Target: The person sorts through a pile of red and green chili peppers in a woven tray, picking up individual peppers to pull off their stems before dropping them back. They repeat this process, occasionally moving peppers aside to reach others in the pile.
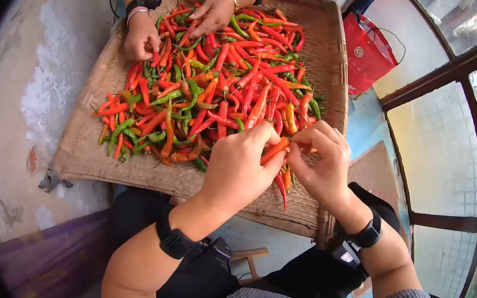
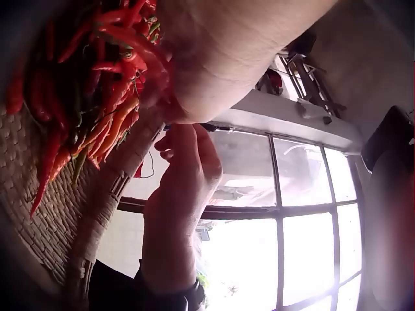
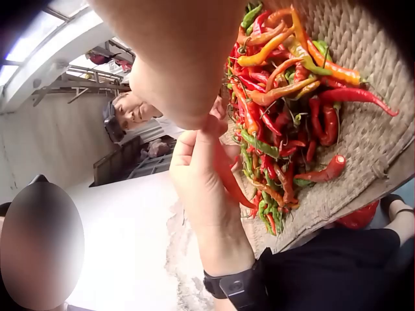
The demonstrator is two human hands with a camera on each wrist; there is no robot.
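An orange-red chili pepper (image 1: 275, 150) lies in my left hand (image 1: 237, 164), which grips its body between thumb and curled fingers. The thumb and fingers of my right hand (image 1: 325, 164) pinch at its stem end, close beside the left fingertips. In the right wrist view a red chili pepper (image 3: 235, 186) shows along the left palm. Both hands are over the near right part of a woven tray (image 1: 86, 124). A big heap of red, orange and green chili peppers (image 1: 224, 87) spreads across the tray just beyond them.
Across the tray, another person's hands (image 1: 213, 15) work among the peppers. A red bag (image 1: 366, 53) hangs at the right, near framed windows (image 1: 433, 146). A plastered wall (image 1: 9, 120) stands at the left. Below the tray's near edge is a wooden stool (image 1: 252, 255).
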